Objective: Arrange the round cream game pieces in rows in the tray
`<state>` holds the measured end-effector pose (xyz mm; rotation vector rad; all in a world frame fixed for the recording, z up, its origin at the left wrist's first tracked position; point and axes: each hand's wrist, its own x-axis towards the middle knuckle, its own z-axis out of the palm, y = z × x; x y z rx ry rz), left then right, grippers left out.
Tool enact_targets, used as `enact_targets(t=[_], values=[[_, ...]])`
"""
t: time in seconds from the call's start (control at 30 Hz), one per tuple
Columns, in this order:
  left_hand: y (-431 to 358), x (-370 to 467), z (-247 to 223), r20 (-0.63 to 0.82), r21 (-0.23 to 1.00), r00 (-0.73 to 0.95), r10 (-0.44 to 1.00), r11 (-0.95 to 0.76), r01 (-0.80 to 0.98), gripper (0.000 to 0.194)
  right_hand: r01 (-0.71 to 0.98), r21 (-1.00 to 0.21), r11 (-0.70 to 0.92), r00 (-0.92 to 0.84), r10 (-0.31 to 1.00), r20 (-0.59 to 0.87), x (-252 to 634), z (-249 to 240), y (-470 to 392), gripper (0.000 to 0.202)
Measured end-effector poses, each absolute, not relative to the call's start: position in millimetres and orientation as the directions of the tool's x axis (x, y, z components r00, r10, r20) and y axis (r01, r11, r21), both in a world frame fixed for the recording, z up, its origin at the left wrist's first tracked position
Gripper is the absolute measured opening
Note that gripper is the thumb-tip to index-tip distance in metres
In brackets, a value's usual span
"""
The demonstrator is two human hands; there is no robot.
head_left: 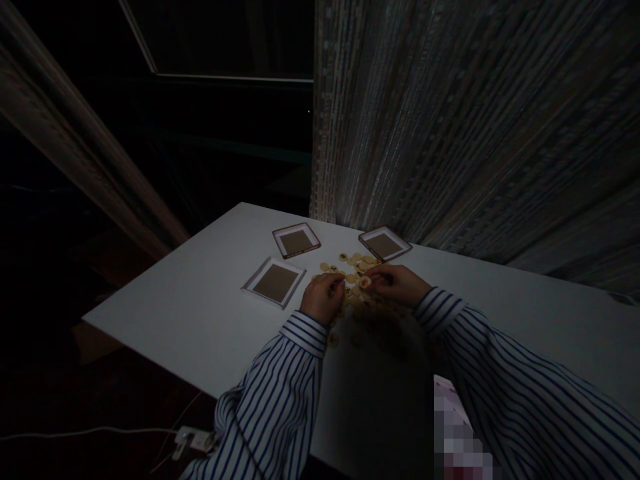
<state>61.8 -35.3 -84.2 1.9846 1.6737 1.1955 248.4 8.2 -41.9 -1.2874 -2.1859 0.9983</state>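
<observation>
Head camera view shows a person's two bare hands close together over a loose pile of round, pale yellow discs [357,259] on a smooth white table [175,293]. The right hand [400,283] has its finger and thumb pinched on one round, pale yellow disc with a red mark [365,283]. It seems to be held by the edge, maybe so that the mark does not get covered up. The left hand [321,298] has its fingers curled in, close to the left side of the pile, and one cannot tell if a disc is tucked inside. The pile is between the hands, which looks like an easy place to reach from both sides. One lone marked disc [333,341] lies just below the left wrist. Around the pile are three flat, square trays with grey-brown bottoms: a brown-rimmed tray [295,242] at the back left, another brown-rimmed tray [385,245] at the back right, and a pale-rimmed tray [274,281] near the left hand. They sit at the sides, perhaps to leave room for the hands. The hands hide some discs, and a dark shadow makes the near ones hard to see. Behind the table hangs a shiny string curtain [370,133], and a white plug block [195,438] with a cord is down at the lower left
</observation>
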Motion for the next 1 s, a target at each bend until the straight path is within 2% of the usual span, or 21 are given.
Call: enact_targets(t=[0.13,0.27,0.37,0.47,0.67,1.0], values=[[-36.2,66.4,-85.5,0.364,0.809,-0.059,0.929,-0.284,0.515,0.015,0.524,-0.804,0.28,-0.475,0.88,-0.004,249.8,-44.6,6.5,0.031],[-38.3,74.1,-81.1,0.193,0.956,-0.093,0.977,-0.166,0.242,0.017,0.49,-0.829,0.27,-0.483,0.876,0.0,248.4,-43.2,3.6,0.032],[-40.1,78.4,-76.9,0.11,0.994,-0.079,0.991,-0.109,0.022,0.016,0.456,-0.843,0.285,-0.513,0.858,0.013,246.5,-38.9,-0.3,0.033],[-41.2,79.6,-75.2,0.061,0.99,-0.068,0.996,-0.069,-0.122,0.016,0.432,-0.851,0.298,-0.537,0.843,0.022,245.1,-35.4,-4.2,0.034],[-43.5,77.9,-72.0,-0.028,0.975,-0.035,0.999,0.019,-0.221,0.024,0.402,-0.868,0.293,-0.554,0.832,0.025,244.8,-33.6,-7.6,0.038],[-44.1,77.8,-73.2,-0.023,0.963,-0.016,1.0,0.018,-0.27,0.029,0.466,-0.789,0.4,-0.573,0.816,0.075,246.6,-30.4,-11.6,0.038]])
